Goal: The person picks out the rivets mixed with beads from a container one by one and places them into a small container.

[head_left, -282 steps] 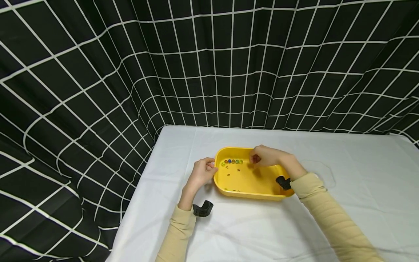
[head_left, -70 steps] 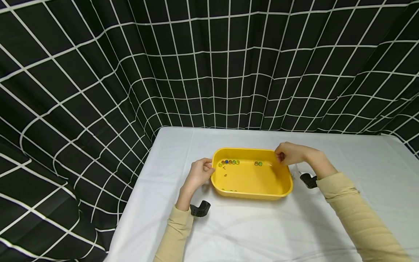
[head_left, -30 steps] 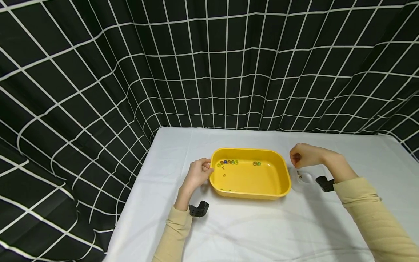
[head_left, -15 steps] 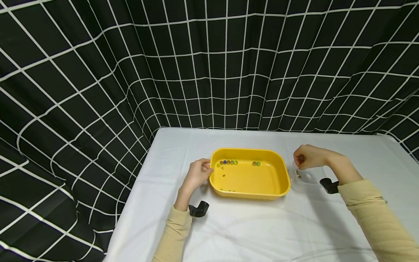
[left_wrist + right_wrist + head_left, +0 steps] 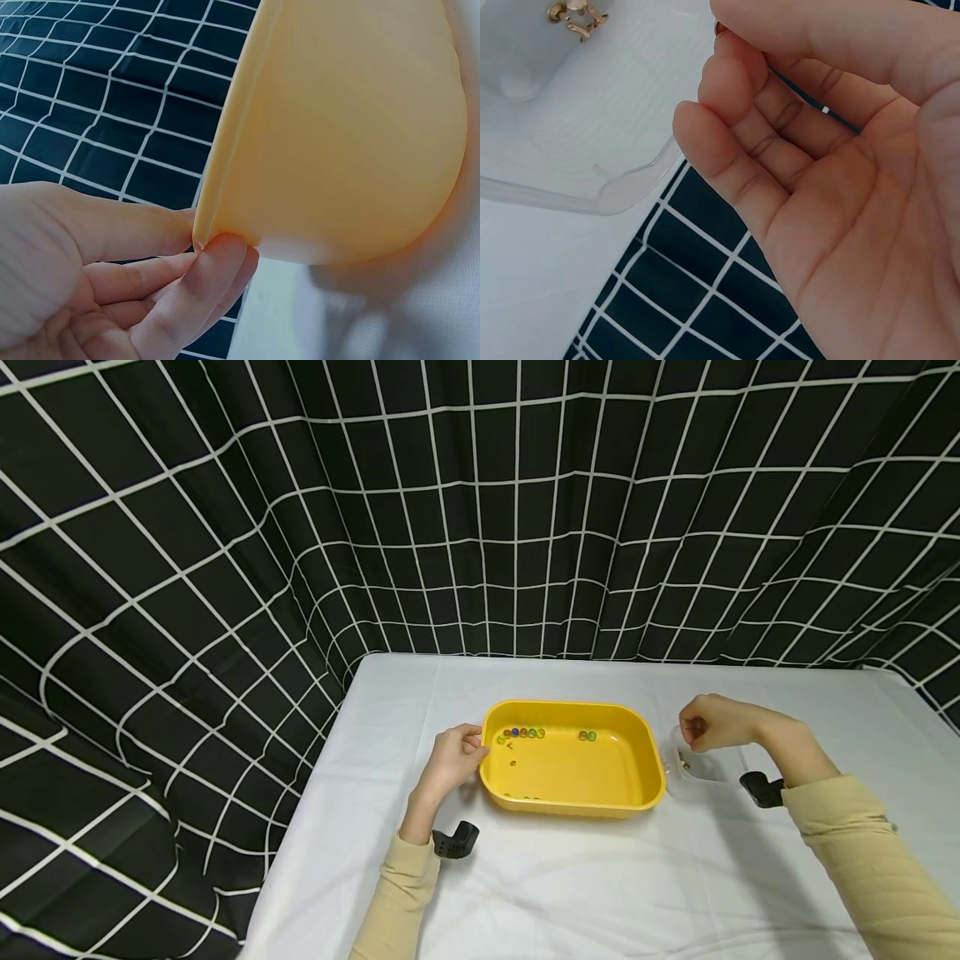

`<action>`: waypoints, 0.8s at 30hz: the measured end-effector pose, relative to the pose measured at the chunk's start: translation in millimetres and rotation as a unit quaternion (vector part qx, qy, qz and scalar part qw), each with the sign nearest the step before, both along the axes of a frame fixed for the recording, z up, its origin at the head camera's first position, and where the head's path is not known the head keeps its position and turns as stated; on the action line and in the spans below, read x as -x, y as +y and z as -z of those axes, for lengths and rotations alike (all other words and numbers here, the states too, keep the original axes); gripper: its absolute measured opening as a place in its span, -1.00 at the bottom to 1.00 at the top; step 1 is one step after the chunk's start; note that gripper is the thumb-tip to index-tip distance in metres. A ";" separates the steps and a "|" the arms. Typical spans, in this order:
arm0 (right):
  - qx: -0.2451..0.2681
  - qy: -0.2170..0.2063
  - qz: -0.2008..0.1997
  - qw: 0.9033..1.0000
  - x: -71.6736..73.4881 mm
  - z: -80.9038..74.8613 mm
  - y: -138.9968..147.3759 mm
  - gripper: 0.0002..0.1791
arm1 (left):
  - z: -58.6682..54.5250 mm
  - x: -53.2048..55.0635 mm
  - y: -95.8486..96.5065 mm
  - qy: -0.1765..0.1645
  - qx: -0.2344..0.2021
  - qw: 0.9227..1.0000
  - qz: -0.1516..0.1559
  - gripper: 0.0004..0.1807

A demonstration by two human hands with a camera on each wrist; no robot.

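My left hand (image 5: 452,758) pinches the left rim of a yellow plastic tray (image 5: 577,770), thumb on one side and fingers on the other in the left wrist view. Several glass marbles (image 5: 523,733) line the tray's far wall, with two more marbles (image 5: 587,736) farther right. Small brass-coloured pieces (image 5: 510,746) lie on its floor at the left. Over a clear plastic container (image 5: 693,790) is my right hand (image 5: 718,723). Its thumb and fingertips pinch a tiny brass-coloured piece (image 5: 719,28), mostly hidden. Brass-coloured push pins (image 5: 577,15) lie inside the container.
A white cloth (image 5: 540,885) covers the table. Black curtains with a white grid (image 5: 540,527) hang behind it and at the left. The clear container stands close to the tray's right end. Each wrist carries a black mount (image 5: 456,841).
From over the tray, my right hand has moved right to above the clear container. One brass-coloured piece near the tray's middle is gone from there. The left hand keeps its grip on the rim.
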State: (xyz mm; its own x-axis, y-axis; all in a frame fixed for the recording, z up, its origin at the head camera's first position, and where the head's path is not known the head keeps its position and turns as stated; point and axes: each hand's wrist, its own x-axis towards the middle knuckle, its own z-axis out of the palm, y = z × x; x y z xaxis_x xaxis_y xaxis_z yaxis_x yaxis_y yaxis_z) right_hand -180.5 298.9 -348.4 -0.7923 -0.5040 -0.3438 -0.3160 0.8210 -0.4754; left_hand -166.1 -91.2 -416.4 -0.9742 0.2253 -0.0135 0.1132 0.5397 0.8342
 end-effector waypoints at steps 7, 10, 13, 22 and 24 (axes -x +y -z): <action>0.007 -0.006 -0.002 1.000 -1.8 -0.4 1.9 -0.84 | 1.2 0.6 0.3 0.001 0.002 1.000 -0.003 -0.63; 0.004 -0.009 0.000 1.000 -1.6 0.2 3.0 -0.84 | 0.6 0.4 0.2 0.003 0.001 1.000 -0.002 -0.63; 0.005 -0.006 -0.001 1.000 -1.4 1.2 3.6 -0.84 | 0.4 0.4 0.3 0.004 0.001 1.000 -0.002 -0.63; 0.007 -0.002 -0.001 1.000 -1.2 3.2 3.9 -0.83 | 0.5 0.4 0.5 0.003 0.005 1.000 -0.003 -0.63; 0.005 0.000 -0.001 1.000 -1.2 3.4 4.5 -0.83 | 0.8 0.7 0.5 0.002 0.005 1.000 -0.003 -0.63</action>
State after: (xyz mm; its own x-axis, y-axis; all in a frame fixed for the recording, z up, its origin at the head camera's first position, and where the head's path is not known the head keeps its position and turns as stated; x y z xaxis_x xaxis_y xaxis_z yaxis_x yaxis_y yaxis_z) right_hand -179.3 303.4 -351.8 -0.7917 -0.5087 -0.3383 -0.3180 0.8159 -0.4829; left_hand -166.9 -90.7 -417.2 -0.9757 0.2189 -0.0124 0.1125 0.5485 0.8285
